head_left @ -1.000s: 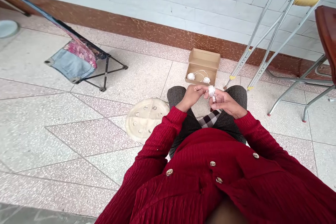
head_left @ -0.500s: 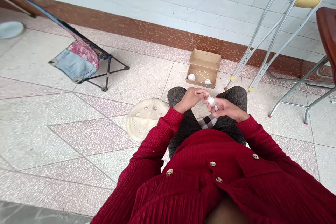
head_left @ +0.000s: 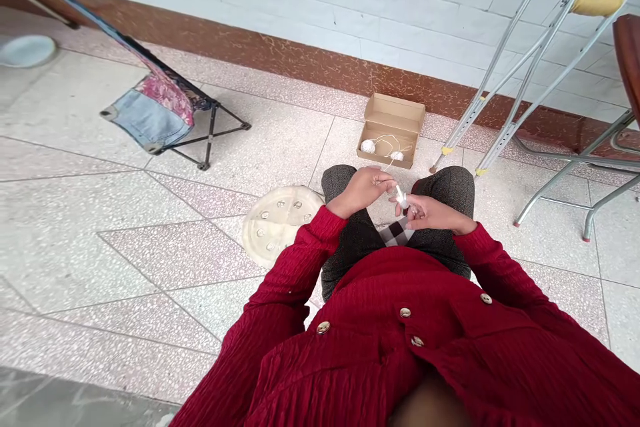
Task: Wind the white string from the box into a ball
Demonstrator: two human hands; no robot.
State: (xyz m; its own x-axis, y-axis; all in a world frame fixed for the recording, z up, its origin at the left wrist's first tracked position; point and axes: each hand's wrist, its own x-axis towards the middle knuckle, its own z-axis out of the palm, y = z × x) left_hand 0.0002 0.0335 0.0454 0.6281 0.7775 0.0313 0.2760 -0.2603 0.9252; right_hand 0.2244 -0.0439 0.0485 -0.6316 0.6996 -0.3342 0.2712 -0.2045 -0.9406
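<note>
White piece (head_left: 402, 198) is between both hands, above the gap between the knees. Long axis roughly 11 to 5 o'clock, thin end up at 11. Right hand (head_left: 431, 213) holds it, fingers closed round the lower part, so that's the nearer hand; piece sits at 10 o'clock from its knuckles.

Left hand (head_left: 367, 185) is at 10 o'clock from the piece, fingers narrow and right by the thin end. Can't tell if they touch it or pinch thread (head_left: 391, 161), too small. Thread runs from the box (head_left: 395, 112) toward that hand.

Box is at 12, lid up, two balls (head_left: 368, 146) inside, near edge just past the fingers. Knees (head_left: 339, 177) box the hands in at 9 and 3, checked cloth (head_left: 397, 232) at 6. Crutches (head_left: 497, 80) at 1. Open floor (head_left: 295, 120) at 10.
</note>
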